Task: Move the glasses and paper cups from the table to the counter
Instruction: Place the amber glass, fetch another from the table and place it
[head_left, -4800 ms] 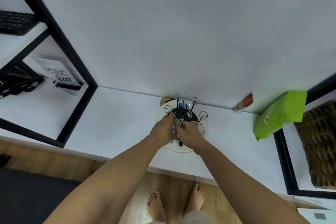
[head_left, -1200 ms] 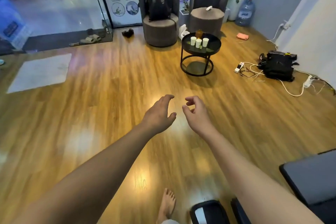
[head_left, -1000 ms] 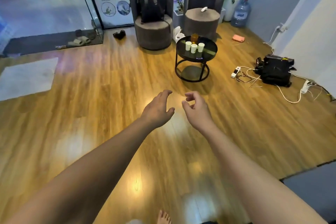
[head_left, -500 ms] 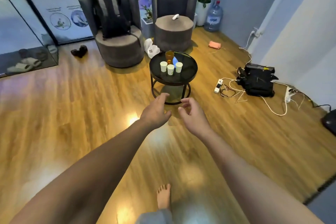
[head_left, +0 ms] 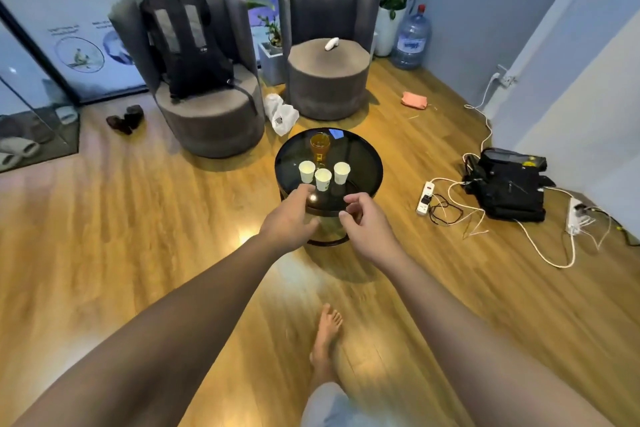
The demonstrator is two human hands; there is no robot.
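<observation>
A round black table (head_left: 367, 163) stands on the wooden floor ahead of me. Three white paper cups stand on it: the left cup (head_left: 307, 171), the middle cup (head_left: 323, 179) and the right cup (head_left: 341, 173). Behind them is an amber glass (head_left: 320, 148). My left hand (head_left: 290, 218) and my right hand (head_left: 367, 224) are stretched out in front of the table's near edge, both empty with loosely curled fingers. Neither hand touches a cup. The counter is out of view.
Two grey armchairs stand behind the table, the left chair (head_left: 207, 114) with a black backpack (head_left: 187, 45). A white plastic bag (head_left: 282, 113) lies between them. To the right lie a power strip (head_left: 425, 197), cables and a black bag (head_left: 509, 184). My bare foot (head_left: 327, 333) is on the floor.
I turned away from the white counter and walked across the floor toward the round table, which is now close. Both hands stay empty and have come near its front edge.
</observation>
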